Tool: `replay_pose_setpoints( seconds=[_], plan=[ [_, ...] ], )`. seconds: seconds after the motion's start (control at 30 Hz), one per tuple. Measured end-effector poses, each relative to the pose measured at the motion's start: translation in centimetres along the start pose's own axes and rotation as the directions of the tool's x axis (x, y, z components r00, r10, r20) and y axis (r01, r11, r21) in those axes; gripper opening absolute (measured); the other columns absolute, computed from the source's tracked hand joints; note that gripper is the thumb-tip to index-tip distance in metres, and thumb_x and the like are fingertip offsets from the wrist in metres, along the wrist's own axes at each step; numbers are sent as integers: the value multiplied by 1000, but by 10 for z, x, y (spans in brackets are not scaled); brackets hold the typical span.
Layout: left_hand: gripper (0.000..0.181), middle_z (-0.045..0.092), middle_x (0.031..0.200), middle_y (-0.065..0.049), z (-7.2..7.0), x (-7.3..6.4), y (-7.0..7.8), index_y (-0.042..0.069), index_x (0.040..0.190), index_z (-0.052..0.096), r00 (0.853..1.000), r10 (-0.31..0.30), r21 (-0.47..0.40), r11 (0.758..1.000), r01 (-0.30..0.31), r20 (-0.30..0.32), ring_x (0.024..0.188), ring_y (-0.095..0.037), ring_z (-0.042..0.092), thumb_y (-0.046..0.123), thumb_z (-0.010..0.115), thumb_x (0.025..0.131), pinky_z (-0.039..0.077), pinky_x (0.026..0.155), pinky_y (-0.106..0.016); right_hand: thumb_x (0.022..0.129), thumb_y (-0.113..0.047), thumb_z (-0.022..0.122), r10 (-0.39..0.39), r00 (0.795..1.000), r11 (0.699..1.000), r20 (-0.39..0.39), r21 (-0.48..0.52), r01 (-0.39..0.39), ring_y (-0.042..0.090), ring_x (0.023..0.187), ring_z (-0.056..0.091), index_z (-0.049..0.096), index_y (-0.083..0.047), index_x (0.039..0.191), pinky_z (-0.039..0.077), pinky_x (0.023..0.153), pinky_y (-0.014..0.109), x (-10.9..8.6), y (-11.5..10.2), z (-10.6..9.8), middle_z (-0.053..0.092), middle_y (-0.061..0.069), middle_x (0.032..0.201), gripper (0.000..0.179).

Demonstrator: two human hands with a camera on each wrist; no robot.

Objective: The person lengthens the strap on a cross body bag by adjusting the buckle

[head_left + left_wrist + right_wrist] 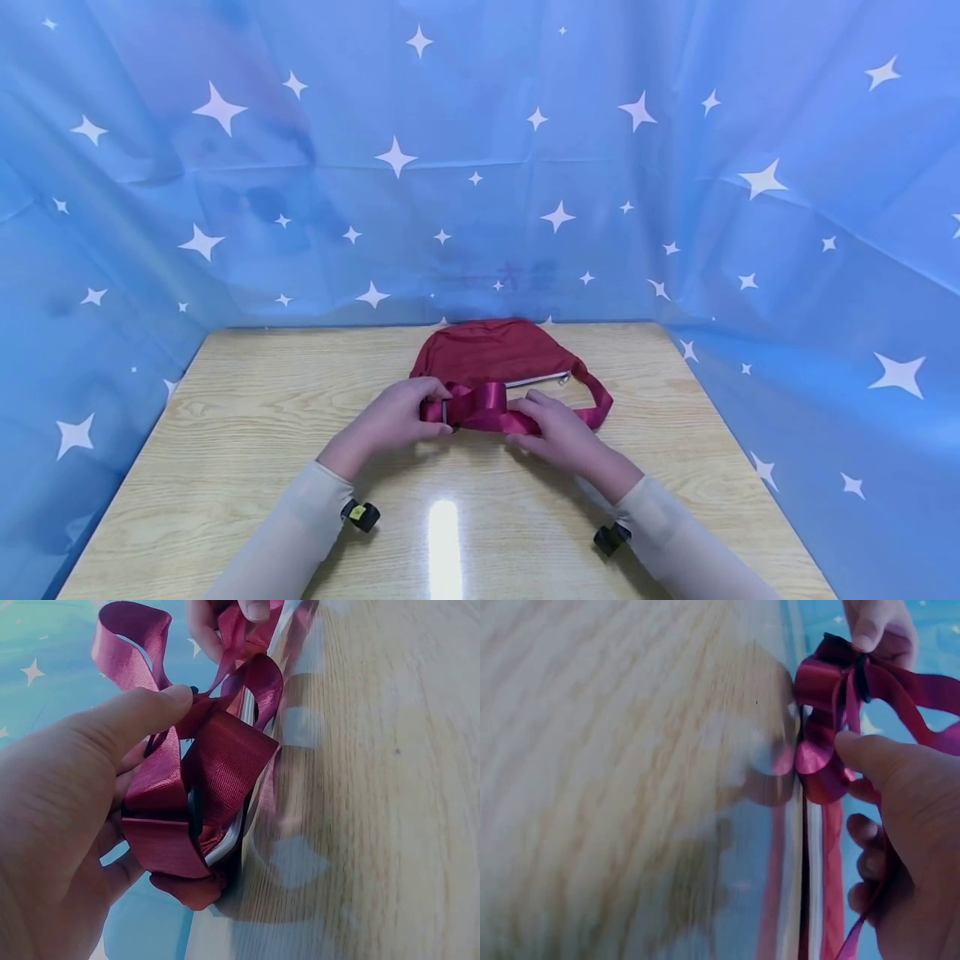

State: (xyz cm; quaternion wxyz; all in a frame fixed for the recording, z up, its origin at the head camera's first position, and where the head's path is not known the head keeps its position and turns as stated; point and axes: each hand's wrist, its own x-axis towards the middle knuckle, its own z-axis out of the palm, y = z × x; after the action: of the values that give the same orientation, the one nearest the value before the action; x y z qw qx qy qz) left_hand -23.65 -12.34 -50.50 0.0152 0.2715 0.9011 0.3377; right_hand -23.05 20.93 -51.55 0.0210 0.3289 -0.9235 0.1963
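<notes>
A dark red waist bag (491, 350) lies toward the back of the table, its silver zipper (538, 379) facing the front. Its shiny red strap (491, 400) is bunched into loops before the bag. My left hand (392, 414) pinches the strap by a dark slider (862, 679) at the left end of the loops. To the right, my right hand (561, 429) pinches the strap between thumb and fingers. From there the strap runs round to the bag's right corner. In the left wrist view, the thumb (154, 709) presses on the gathered strap.
The wooden table (247, 442) reaches back to a blue curtain (480, 208) with white stars, which also stands at both sides. A bright light reflection (444, 550) falls on the front of the tabletop. Both wrists wear small black devices (362, 515).
</notes>
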Motion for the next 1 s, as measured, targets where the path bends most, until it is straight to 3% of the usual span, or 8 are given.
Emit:
replay_pose_setpoints(
  seconds=[0.33,0.53,0.7,1.0],
  plan=[
    [45,73,115,7,-1,-2,0,17,125,73,1000,-10,-13,1000,10,8,101,-13,64,31,97,89,56,92,-41,101,-36,84,4,1000,986,4,168,-4,12,91,55,73,-23,142,51,76,31,-7,11,-8,59,-10,107,44],
    [41,70,103,10,1,0,-5,21,115,71,1000,11,-18,1000,-11,-10,96,-13,66,29,99,86,57,91,-42,103,-36,83,10,1000,986,13,166,-12,11,94,54,74,-24,142,50,81,33,-11,25,-11,60,-11,108,42],
    [42,72,105,12,1,2,-7,23,116,72,1000,26,-33,999,-26,-15,101,-12,69,27,100,85,58,98,-44,104,-39,80,36,998,987,52,158,-44,12,94,53,74,-24,142,49,81,33,-15,36,-13,59,-10,108,41],
    [40,71,104,9,0,1,-5,21,115,71,1000,-14,-34,999,13,-9,95,-13,63,29,98,86,56,89,-41,100,-33,85,48,997,993,57,101,-54,14,105,61,76,-20,136,54,92,42,-20,48,-15,67,-6,118,39]
  ],
)
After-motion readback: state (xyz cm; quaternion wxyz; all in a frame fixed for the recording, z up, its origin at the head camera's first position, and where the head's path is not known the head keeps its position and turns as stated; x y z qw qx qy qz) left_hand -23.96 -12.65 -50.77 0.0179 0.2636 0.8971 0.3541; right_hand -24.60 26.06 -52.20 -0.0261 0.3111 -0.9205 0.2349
